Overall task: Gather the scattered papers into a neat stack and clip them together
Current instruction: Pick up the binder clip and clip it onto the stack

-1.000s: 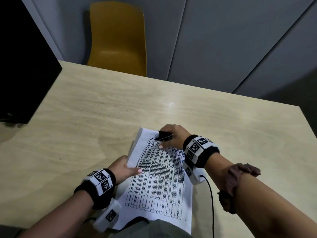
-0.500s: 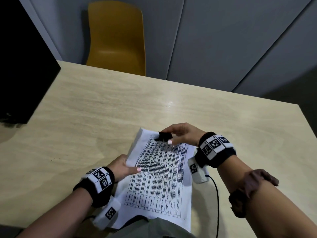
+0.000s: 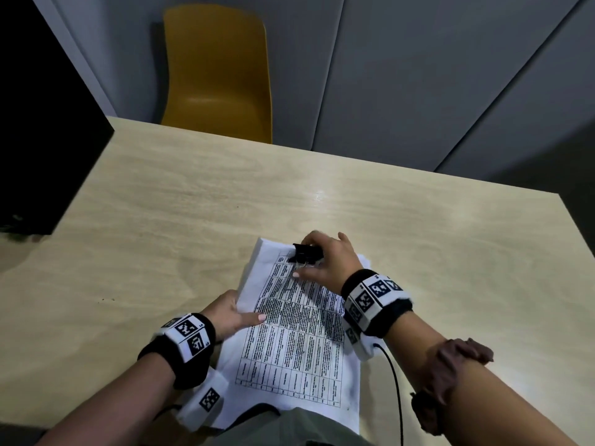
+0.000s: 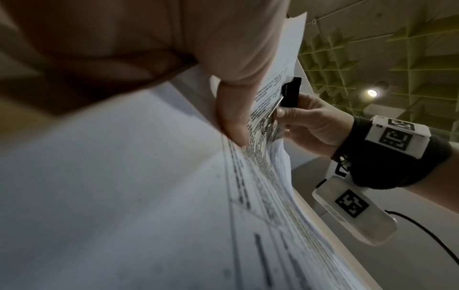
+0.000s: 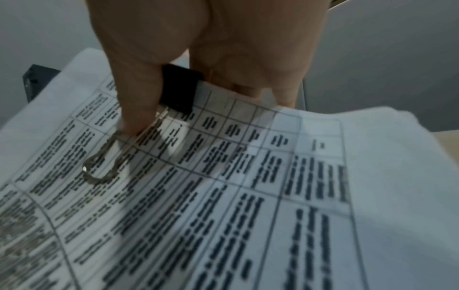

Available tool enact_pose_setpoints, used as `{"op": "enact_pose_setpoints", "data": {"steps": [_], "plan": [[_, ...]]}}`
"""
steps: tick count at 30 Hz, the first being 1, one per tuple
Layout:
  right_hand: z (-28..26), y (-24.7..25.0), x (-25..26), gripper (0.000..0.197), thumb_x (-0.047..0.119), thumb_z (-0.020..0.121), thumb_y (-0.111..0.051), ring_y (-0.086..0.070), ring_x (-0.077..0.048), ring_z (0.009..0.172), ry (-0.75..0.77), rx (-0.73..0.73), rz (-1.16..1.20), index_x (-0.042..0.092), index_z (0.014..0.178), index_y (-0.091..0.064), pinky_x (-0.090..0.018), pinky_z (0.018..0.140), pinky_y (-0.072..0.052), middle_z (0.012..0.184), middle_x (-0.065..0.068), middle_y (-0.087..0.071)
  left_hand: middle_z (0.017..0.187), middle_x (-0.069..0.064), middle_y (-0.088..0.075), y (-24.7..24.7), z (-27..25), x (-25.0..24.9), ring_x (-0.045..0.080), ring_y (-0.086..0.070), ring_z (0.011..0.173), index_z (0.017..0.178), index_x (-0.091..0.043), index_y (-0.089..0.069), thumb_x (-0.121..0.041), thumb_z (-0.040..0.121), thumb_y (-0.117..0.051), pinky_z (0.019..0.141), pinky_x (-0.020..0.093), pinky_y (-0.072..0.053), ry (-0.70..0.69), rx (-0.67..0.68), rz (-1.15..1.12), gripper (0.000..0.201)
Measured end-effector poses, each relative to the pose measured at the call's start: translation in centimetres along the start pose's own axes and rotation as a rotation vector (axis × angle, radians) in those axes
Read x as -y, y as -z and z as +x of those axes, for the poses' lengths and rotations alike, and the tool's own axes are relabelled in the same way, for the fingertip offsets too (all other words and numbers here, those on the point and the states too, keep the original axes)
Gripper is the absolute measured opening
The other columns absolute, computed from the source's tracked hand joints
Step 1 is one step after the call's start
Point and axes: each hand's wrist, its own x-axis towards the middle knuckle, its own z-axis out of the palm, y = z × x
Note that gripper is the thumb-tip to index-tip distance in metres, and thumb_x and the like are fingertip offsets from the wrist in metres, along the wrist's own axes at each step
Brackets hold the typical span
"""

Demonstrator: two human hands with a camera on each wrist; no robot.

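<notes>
The black binder clip [image 3: 307, 252] sits on the far edge of the paper stack [image 3: 296, 333] lying on the tabletop [image 3: 193, 220], the right hand [image 3: 328, 262] pinching it with curled fingers [image 5: 134, 94], while the left hand [image 3: 230, 317] grips the stack's left edge, thumb on top.

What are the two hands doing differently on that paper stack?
The left hand grips the paper stack at its side edge, thumb on top; the right hand works at the far edge, thumb pressing the binder clip's wire handle. The left touches only paper; the right touches the clip. Both wear wristbands.
</notes>
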Motion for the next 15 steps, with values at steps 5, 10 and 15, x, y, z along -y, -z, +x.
{"op": "enact_pose_setpoints", "data": {"steps": [5, 10, 15], "plan": [[-0.1, 1.4, -0.8, 0.015, 0.017, 0.083, -0.066, -0.060, 0.001, 0.070, -0.046, -0.120, 0.363, 0.015, 0.097, -0.072, -0.021, 0.067, -0.045, 0.084, 0.004, -0.068, 0.106, 0.005, -0.071, 0.2, -0.2, -0.1, 0.021, -0.064, 0.104, 0.110, -0.015, -0.062, -0.031, 0.071, -0.077, 0.100, 0.049, -0.045, -0.005, 0.018, 0.022, 0.044], [0.4, 1.8, -0.8, 0.020, 0.022, 0.078, -0.072, -0.068, -0.013, 0.085, -0.035, -0.010, 0.401, 0.014, 0.096, -0.073, -0.024, 0.075, -0.053, 0.089, 0.000, -0.073, 0.113, 0.008, -0.068, 0.0, -0.5, -0.5, 0.022, -0.063, 0.106, 0.116, -0.013, -0.058, -0.036, 0.065, -0.079, 0.100, 0.046, -0.046, 0.004, 0.015, -0.011, 0.059], [0.7, 1.0, -1.2, 0.021, 0.017, 0.083, -0.066, -0.068, -0.016, 0.088, -0.021, -0.047, 0.321, 0.016, 0.103, -0.071, -0.028, 0.079, -0.053, 0.092, -0.004, -0.074, 0.104, 0.000, -0.071, 0.1, -0.2, -0.1, 0.017, -0.066, 0.100, 0.111, -0.016, -0.060, -0.055, 0.048, -0.083, 0.097, 0.043, -0.049, 0.005, -0.018, -0.035, 0.078]]}}
